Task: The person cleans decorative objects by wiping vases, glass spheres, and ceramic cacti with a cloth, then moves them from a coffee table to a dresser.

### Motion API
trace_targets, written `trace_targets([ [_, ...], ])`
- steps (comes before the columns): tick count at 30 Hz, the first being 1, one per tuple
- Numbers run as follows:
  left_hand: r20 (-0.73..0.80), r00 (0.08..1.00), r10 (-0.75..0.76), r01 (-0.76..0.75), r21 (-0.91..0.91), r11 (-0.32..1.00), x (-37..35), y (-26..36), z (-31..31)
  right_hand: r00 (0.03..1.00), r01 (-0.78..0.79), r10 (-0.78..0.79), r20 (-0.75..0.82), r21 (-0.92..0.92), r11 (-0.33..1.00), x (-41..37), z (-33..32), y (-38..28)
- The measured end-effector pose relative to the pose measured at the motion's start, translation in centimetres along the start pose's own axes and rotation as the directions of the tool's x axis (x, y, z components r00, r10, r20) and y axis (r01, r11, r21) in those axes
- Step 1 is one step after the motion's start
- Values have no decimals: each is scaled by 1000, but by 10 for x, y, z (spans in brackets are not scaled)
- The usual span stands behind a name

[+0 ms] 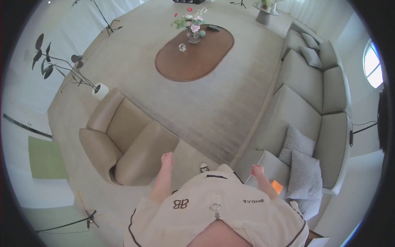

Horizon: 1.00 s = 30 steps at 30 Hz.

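My left hand (167,159) is held out in front of the body, near the arm of the tan leather armchair (138,154), its fingers curled in. On the other side my right hand (257,170) hangs over the front edge of the grey sofa's near seat (269,164), fingers also curled. Nothing shows in either hand, though the fingers are small in view. An orange piece (276,187) lies beside my right forearm. Patterned cushions (304,177) lean on the sofa to the right of it.
A brown oval table (185,64) on the rug (214,111) holds a flower vase (193,37), a glass ornament (182,47) and a small green striped object (202,33). A potted plant (100,90) stands behind the armchair. A small round table (264,16) stands far back.
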<state>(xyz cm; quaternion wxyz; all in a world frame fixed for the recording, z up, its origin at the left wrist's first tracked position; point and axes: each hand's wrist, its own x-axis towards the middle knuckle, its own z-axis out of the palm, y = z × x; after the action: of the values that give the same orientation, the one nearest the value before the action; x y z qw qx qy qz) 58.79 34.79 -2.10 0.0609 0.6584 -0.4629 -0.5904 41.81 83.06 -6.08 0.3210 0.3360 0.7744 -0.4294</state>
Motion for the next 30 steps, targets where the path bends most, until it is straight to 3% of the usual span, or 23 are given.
trace_targets([
  [3,74,997,-32,39,-94,995,35,3,36,997,42,-25,80,-222,974,-30,12,-34],
  [6,255,960,-117,149,-112,983,64,9,58,1000,-16,19,14,-222,975,-32,31,-78],
  [9,216,960,-180,208,-113,972,80,36,48,989,-142,124,-74,-329,934,-19,52,-137],
  [12,14,982,-189,188,-160,969,99,75,25,994,-90,66,-82,-339,936,25,88,-186],
  [14,-32,966,-255,248,-136,959,127,80,4,975,218,-144,171,-592,776,95,114,-196],
  [15,-42,963,-266,259,-134,957,140,82,0,952,302,-189,241,-631,714,106,126,-220],
  [18,-154,935,-319,289,-193,938,178,91,4,992,117,-79,95,-512,851,79,165,-344],
  [19,-153,929,-337,316,-148,937,180,100,10,966,258,-168,196,-768,586,93,176,-375],
  [20,-159,920,-359,348,-97,933,180,105,9,923,370,-202,327,-899,234,105,188,-397],
  [21,-169,914,-369,363,-68,929,182,121,15,895,417,-196,401,-908,45,117,205,-424],
  [23,-142,938,-317,290,-185,939,179,160,32,925,379,-163,342,-855,356,136,244,-473],
  [24,-142,939,-315,281,-217,935,182,175,39,933,359,-142,331,-833,420,134,264,-496],
  [26,-204,935,-290,251,-198,948,200,198,57,946,305,-188,265,-529,792,109,305,-548],
  [27,-221,931,-290,248,-200,948,206,211,62,949,289,-195,247,-436,853,105,326,-572],
  [30,-185,919,-347,322,-151,935,227,260,61,921,366,-258,291,-430,825,113,397,-633],
])
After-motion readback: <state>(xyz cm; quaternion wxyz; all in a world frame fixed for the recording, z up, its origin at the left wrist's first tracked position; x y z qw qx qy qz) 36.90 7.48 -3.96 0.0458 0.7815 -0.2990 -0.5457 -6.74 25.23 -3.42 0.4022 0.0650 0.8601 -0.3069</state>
